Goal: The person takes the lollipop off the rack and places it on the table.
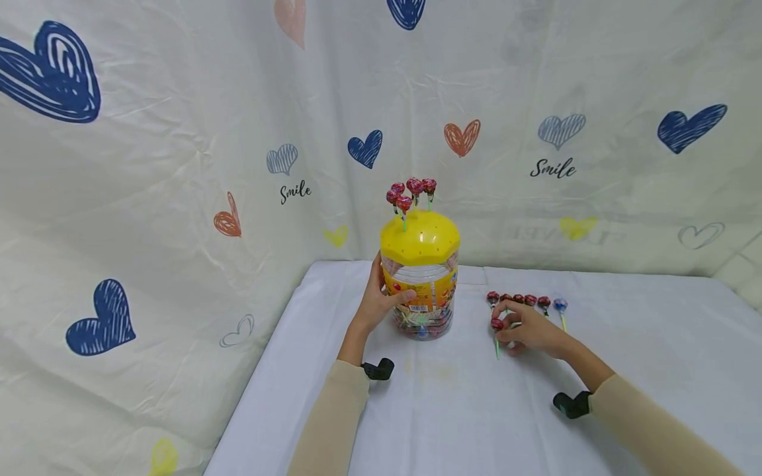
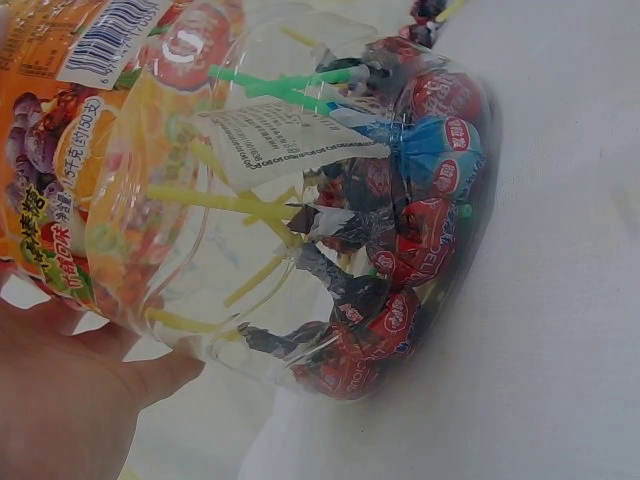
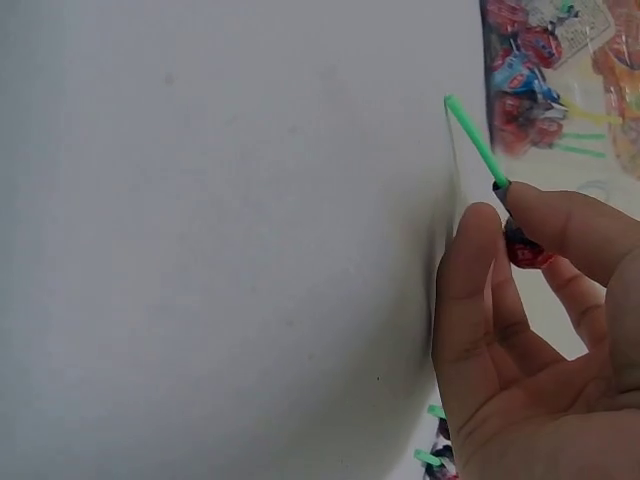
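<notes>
A clear plastic jar (image 1: 411, 322) with a yellow lid (image 1: 425, 238) and an orange label stands on the white cloth. Several red-wrapped lollipops (image 1: 414, 187) stick upright out of the lid. My left hand (image 1: 376, 305) grips the jar's left side, thumb across the front. Through its wall the left wrist view shows more lollipops (image 2: 420, 245), red and one blue, heads down at the base. Right of the jar, my right hand (image 1: 532, 332) pinches a red lollipop (image 3: 528, 248) between thumb and fingers. Its green stick (image 3: 475, 140) points away from the fingers, downward in the head view.
Just beyond my right hand lies a row of red lollipops (image 1: 530, 300), with a blue one (image 1: 560, 305) at its right end. The white cloth (image 1: 464, 423) covers the table. Behind it hangs a pale curtain (image 1: 506, 79) printed with hearts.
</notes>
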`<state>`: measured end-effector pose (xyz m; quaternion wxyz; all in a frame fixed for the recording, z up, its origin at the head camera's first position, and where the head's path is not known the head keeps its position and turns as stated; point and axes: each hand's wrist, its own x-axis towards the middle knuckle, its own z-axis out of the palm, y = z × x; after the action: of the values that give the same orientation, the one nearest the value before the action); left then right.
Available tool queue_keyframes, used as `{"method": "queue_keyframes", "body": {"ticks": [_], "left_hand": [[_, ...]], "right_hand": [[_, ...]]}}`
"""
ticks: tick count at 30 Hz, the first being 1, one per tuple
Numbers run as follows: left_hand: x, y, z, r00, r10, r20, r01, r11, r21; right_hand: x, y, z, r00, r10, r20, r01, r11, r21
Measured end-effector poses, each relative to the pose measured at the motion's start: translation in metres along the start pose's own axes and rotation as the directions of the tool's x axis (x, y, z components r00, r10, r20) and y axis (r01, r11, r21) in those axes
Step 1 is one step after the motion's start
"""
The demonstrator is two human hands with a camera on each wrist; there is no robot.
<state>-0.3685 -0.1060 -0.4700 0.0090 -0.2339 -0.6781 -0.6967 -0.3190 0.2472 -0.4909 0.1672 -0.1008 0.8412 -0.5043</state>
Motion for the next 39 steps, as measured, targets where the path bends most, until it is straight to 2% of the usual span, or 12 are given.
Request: {"method": "queue_keyframes", "body": {"ticks": [9,18,22,25,28,30,32,37,39], "left_hand": [[0.0,0.002,0.0,1.0,-0.003,-0.004,0.003,1.0,0.007],[0.0,0.002,-0.001,1.0,0.012,0.006,-0.012,1.0,0.0],[0.0,0.002,0.0,1.0,0.001,0.004,-0.001,1.0,0.001],[0.0,0.002,0.0,1.0,-0.004,0.0,0.004,1.0,0.003],[0.0,0.002,-0.001,1.0,-0.004,-0.002,0.004,1.0,0.006],[-0.001,0.002,-0.001,1.0,-0.003,-0.001,0.003,1.0,0.007],[-0.001,0.002,-0.001,1.0,-0.002,-0.002,0.002,1.0,0.008],[-0.002,0.002,-0.001,1.0,0.005,0.0,-0.005,1.0,0.003],[-0.002,0.001,-0.001,1.0,0.005,0.002,-0.005,1.0,0.002]], "right_hand": [[0.002,-0.003,0.004,0.998,0.003,-0.056,-0.012,0.985,-0.173],[-0.002,-0.014,-0.002,0.998,-0.01,-0.06,-0.007,0.964,-0.266],[-0.005,-0.039,-0.013,0.994,-0.064,-0.087,0.036,0.955,-0.293],[-0.009,-0.071,-0.021,0.981,-0.151,-0.122,0.111,0.952,-0.285],[-0.013,-0.108,-0.026,0.947,-0.269,-0.174,0.212,0.934,-0.288],[-0.014,-0.132,-0.027,0.912,-0.348,-0.215,0.274,0.911,-0.309],[-0.012,-0.153,-0.026,0.868,-0.422,-0.261,0.333,0.886,-0.323],[0.002,-0.193,-0.021,0.767,-0.521,-0.375,0.418,0.849,-0.323],[0.008,-0.206,-0.018,0.737,-0.537,-0.41,0.442,0.843,-0.308]]}}
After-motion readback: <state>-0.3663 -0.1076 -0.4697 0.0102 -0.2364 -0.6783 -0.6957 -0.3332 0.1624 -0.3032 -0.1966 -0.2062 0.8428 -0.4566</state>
